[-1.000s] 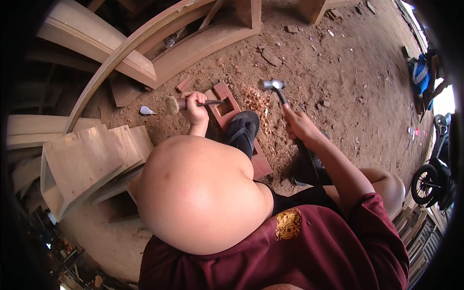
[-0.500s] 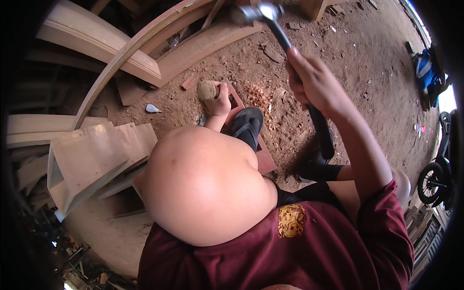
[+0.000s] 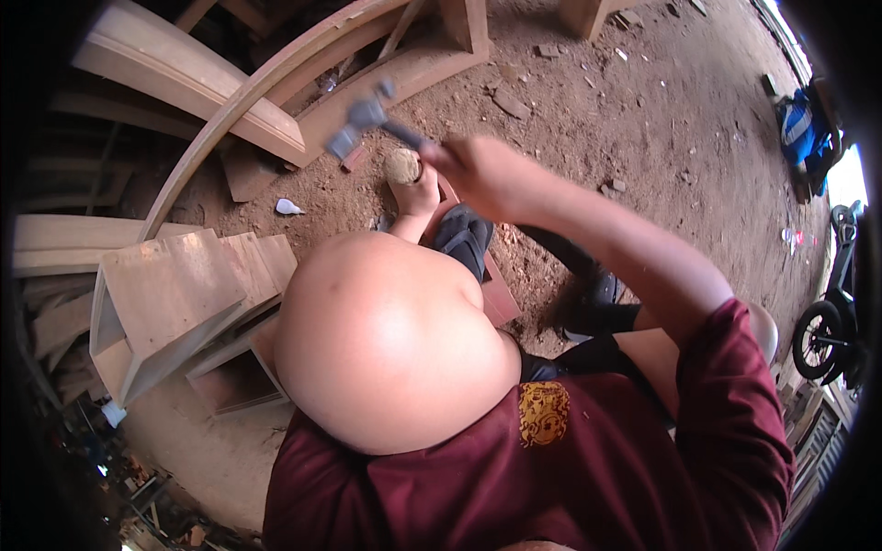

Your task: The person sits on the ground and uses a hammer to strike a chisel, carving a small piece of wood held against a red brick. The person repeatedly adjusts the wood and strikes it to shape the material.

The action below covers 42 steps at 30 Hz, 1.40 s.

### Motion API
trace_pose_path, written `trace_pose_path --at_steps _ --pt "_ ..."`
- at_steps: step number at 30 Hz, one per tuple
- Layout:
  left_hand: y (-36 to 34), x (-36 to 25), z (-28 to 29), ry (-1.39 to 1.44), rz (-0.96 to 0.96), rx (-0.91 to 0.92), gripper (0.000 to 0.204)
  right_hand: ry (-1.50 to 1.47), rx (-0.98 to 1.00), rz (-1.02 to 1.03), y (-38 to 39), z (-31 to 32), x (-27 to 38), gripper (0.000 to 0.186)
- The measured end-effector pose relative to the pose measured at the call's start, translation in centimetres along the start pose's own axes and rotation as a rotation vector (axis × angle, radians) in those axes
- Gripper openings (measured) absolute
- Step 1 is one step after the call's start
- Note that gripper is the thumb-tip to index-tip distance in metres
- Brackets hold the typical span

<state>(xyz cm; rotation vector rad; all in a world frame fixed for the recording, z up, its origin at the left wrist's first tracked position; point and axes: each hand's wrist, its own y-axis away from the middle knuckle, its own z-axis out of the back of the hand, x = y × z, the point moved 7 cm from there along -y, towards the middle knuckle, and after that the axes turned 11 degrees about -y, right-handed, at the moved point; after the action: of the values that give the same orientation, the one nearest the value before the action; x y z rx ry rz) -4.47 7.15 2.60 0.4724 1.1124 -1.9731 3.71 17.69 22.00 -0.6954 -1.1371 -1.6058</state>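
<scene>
My left hand (image 3: 415, 198) is wrapped around a chisel, whose round wooden handle top (image 3: 401, 165) sticks up above the fist. My right hand (image 3: 478, 170) grips a hammer (image 3: 367, 121) by its handle. The blurred metal head is just left of and slightly above the chisel top. Under the chisel lies a reddish wooden piece (image 3: 501, 296) on the dirt ground, held down by my foot in a dark shoe (image 3: 464, 239). My bare knee (image 3: 386, 340) fills the middle of the view and hides the chisel's blade.
Curved wooden beams (image 3: 230, 119) and planks lie at the upper left. Pale wooden step-like pieces (image 3: 175, 294) stand at my left. Wood chips and stones litter the dirt ground (image 3: 643, 110). A motorbike wheel (image 3: 818, 340) is at the right edge.
The hammer went from low by the workpiece to raised high, and has now swung down and left, close to the chisel top. My left hand keeps its hold on the chisel.
</scene>
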Motion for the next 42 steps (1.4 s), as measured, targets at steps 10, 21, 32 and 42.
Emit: trace_pose_path --at_steps 10,21,32,42 --pt "-0.1 -0.1 -0.7 0.211 0.151 0.288 0.012 0.051 -0.030 -0.089 0.7 -1.0 -6.0 0.057" --pt "-0.1 5.0 1.1 0.966 0.605 -0.052 0.010 -0.747 -0.275 -0.511 5.0 1.9 -18.0 0.045" --pt "1.0 4.6 0.5 1.013 0.629 -0.044 0.010 -0.896 -0.248 -0.370 4.6 3.0 -15.6 0.041" --pt "0.0 3.7 -1.3 0.637 0.457 0.129 0.018 -0.518 -0.434 0.405 6.7 11.4 6.9 0.038"
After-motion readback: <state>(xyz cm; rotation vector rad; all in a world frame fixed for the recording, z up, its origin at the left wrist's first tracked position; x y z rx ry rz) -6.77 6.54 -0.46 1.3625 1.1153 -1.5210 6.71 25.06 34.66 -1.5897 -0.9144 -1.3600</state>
